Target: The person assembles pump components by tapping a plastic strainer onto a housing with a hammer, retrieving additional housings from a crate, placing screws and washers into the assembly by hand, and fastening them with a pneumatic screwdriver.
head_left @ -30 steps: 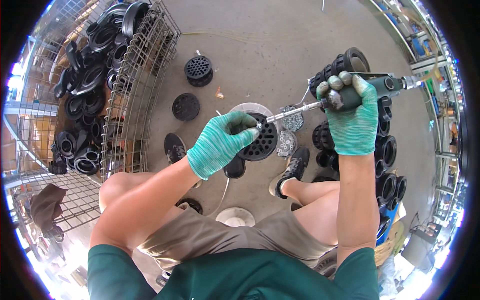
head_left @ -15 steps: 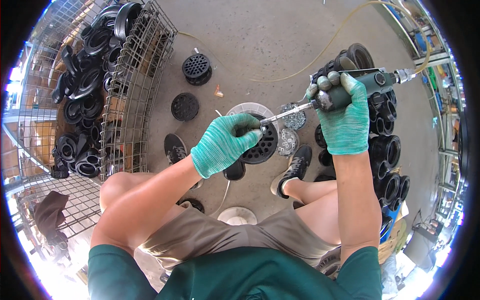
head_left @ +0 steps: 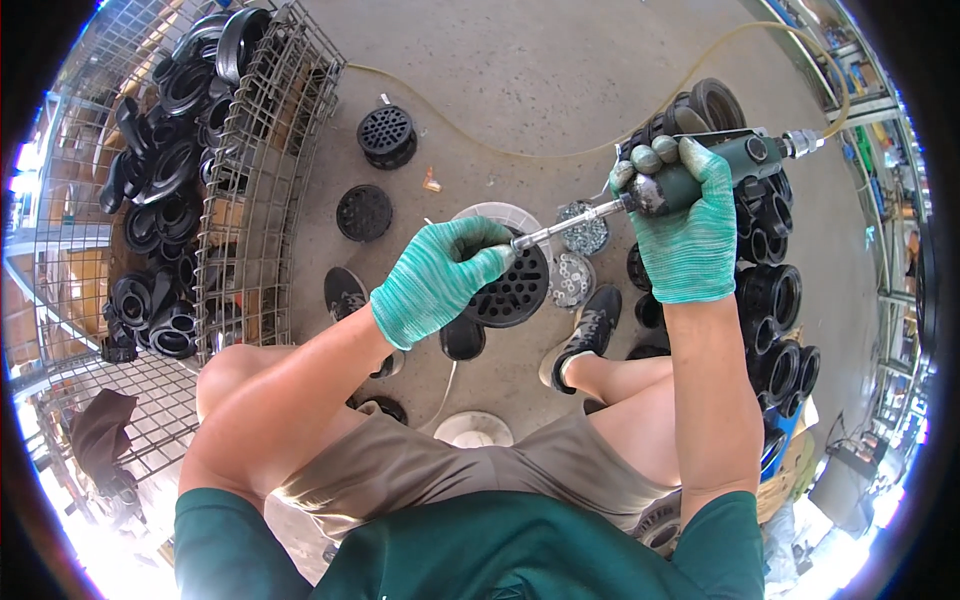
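Note:
My right hand (head_left: 685, 235), in a green knitted glove, is wrapped round a dark green air-powered driver (head_left: 757, 160) held nearly level. Its silver shaft (head_left: 570, 222) points left and slightly down. At the tip of that shaft, my gloved left hand (head_left: 435, 270) pinches thumb and fingers together; whatever is between them is hidden. Just below these fingertips lies a round black grate (head_left: 518, 295) with many holes, on a white round support (head_left: 500, 212). To its right stand a container of small metal fasteners (head_left: 584, 228) and another of pale ring-shaped pieces (head_left: 572, 280).
A wire cage (head_left: 250, 190) full of black rubber-like parts (head_left: 165, 210) stands at left. More black rings (head_left: 775, 300) are piled at right. Two black grates (head_left: 386, 132) (head_left: 364, 213) sit on the floor. A yellowish hose (head_left: 560, 157) runs across to the driver.
The shaft tip and my left fingers have come closer together, shifting slightly left and up. The small metal piece seen at the fingertips before is now covered.

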The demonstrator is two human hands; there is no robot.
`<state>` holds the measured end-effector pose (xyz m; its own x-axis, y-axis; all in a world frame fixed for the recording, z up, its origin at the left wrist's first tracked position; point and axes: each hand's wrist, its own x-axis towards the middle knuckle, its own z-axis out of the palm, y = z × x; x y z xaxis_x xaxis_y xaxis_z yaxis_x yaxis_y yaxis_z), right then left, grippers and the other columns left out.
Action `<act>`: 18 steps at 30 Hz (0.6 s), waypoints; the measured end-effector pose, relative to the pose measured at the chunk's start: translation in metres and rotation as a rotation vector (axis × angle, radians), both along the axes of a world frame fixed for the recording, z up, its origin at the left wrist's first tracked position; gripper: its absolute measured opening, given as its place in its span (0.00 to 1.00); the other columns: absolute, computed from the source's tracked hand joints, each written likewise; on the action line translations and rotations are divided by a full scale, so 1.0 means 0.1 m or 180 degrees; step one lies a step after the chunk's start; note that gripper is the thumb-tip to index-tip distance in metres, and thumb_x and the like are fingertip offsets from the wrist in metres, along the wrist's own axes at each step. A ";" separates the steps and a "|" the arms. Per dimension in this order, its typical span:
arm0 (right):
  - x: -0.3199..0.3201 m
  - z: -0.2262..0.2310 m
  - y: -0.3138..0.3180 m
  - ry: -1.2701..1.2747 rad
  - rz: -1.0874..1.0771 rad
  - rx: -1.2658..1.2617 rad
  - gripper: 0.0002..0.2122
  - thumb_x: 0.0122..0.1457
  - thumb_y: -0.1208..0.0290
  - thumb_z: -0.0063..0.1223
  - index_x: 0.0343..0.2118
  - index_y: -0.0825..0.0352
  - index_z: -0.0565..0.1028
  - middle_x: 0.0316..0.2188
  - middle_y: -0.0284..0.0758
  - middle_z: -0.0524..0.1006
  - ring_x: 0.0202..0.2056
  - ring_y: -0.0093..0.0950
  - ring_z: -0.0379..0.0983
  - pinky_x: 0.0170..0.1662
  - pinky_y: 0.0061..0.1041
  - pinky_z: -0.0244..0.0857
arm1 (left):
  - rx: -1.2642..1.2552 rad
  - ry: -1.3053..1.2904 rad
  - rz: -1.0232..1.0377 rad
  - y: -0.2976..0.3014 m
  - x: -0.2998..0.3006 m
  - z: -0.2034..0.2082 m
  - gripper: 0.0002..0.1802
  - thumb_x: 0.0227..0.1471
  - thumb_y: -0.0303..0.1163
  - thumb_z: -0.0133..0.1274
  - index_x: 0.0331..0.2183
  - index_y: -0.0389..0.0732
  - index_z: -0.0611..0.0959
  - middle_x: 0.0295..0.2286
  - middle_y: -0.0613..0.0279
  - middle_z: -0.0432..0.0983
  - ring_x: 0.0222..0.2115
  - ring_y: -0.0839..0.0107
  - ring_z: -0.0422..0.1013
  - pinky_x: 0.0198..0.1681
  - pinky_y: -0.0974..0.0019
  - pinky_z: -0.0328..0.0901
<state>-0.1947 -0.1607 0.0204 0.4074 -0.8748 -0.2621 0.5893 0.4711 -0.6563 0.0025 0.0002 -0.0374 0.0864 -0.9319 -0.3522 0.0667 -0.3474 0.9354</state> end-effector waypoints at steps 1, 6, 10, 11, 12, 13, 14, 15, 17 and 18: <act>0.00 -0.01 0.00 0.0000 -0.0002 0.0002 0.04 0.57 0.71 0.58 0.29 0.65 0.76 0.27 0.34 0.78 0.32 0.30 0.75 0.41 0.38 0.71 | 0.0009 0.0025 -0.0050 0.00 0.01 0.00 0.13 0.57 0.28 0.60 0.44 0.34 0.84 0.35 0.68 0.80 0.36 0.81 0.72 0.44 0.73 0.69; -0.03 -0.07 0.03 0.0034 0.0007 -0.0064 0.06 0.58 0.71 0.58 0.35 0.65 0.76 0.29 0.35 0.78 0.33 0.30 0.76 0.44 0.39 0.72 | -0.0092 -0.0296 -0.0036 -0.01 -0.03 -0.11 0.13 0.56 0.27 0.62 0.43 0.33 0.84 0.34 0.66 0.81 0.35 0.81 0.73 0.43 0.72 0.70; -0.01 -0.10 0.12 0.0090 0.0364 -0.0271 0.21 0.58 0.74 0.57 0.54 0.64 0.66 0.32 0.39 0.77 0.35 0.32 0.76 0.48 0.44 0.72 | -0.0113 -0.1105 -0.0165 -0.07 -0.04 -0.31 0.13 0.54 0.27 0.63 0.42 0.32 0.85 0.31 0.62 0.83 0.31 0.79 0.74 0.38 0.71 0.72; 0.01 -0.05 0.20 0.0092 0.0329 -0.0378 0.23 0.57 0.77 0.57 0.55 0.65 0.64 0.32 0.39 0.77 0.36 0.33 0.76 0.48 0.44 0.73 | -0.0102 -0.1101 -0.0171 -0.10 -0.05 -0.36 0.13 0.54 0.27 0.63 0.42 0.32 0.85 0.31 0.62 0.83 0.31 0.79 0.74 0.38 0.71 0.72; 0.03 -0.04 0.24 0.0201 0.0378 -0.0388 0.23 0.57 0.78 0.57 0.55 0.66 0.64 0.32 0.39 0.77 0.36 0.34 0.77 0.47 0.44 0.74 | -0.0014 -0.1546 -0.0310 -0.13 -0.05 -0.37 0.14 0.53 0.28 0.64 0.42 0.34 0.85 0.31 0.59 0.83 0.30 0.76 0.75 0.38 0.69 0.72; 0.04 -0.05 0.26 0.0311 0.0426 -0.0397 0.24 0.56 0.79 0.57 0.56 0.67 0.64 0.32 0.39 0.77 0.36 0.34 0.77 0.47 0.44 0.74 | 0.0075 -0.1988 -0.0451 -0.16 -0.06 -0.39 0.15 0.52 0.28 0.64 0.42 0.35 0.85 0.31 0.55 0.84 0.30 0.74 0.77 0.38 0.68 0.72; 0.05 -0.07 0.29 0.0428 0.0440 -0.0458 0.23 0.55 0.80 0.58 0.54 0.69 0.66 0.34 0.38 0.77 0.36 0.31 0.78 0.46 0.38 0.76 | 0.0074 -0.1993 -0.0459 -0.17 -0.07 -0.44 0.15 0.52 0.28 0.64 0.42 0.35 0.85 0.31 0.55 0.84 0.30 0.74 0.77 0.38 0.68 0.72; 0.04 -0.13 0.30 0.0425 0.0433 -0.0458 0.23 0.55 0.80 0.58 0.54 0.69 0.66 0.34 0.38 0.77 0.36 0.31 0.78 0.46 0.38 0.76 | -0.0029 -0.2076 -0.0423 -0.18 -0.09 -0.49 0.15 0.51 0.29 0.64 0.42 0.37 0.85 0.31 0.53 0.83 0.30 0.70 0.78 0.38 0.66 0.73; 0.02 -0.27 0.30 0.0769 0.0457 -0.0890 0.21 0.53 0.80 0.60 0.51 0.69 0.71 0.35 0.36 0.78 0.36 0.27 0.78 0.45 0.30 0.76 | -0.0135 -0.2165 -0.0392 -0.21 -0.11 -0.58 0.15 0.51 0.31 0.64 0.42 0.38 0.85 0.32 0.51 0.83 0.30 0.66 0.80 0.38 0.63 0.73; 0.02 -0.33 0.31 0.0785 0.0398 -0.0945 0.19 0.52 0.81 0.61 0.49 0.69 0.74 0.36 0.34 0.79 0.35 0.24 0.77 0.44 0.25 0.75 | -0.0176 -0.2312 -0.0405 -0.24 -0.14 -0.60 0.14 0.52 0.33 0.63 0.41 0.39 0.85 0.32 0.51 0.83 0.31 0.62 0.80 0.38 0.61 0.73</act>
<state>-0.1926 -0.1296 -0.0129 0.4720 -0.8749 -0.1088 0.3472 0.2979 -0.8892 -0.0118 -0.0235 -0.0978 0.1699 -0.9650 -0.1997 -0.6135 -0.2622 0.7448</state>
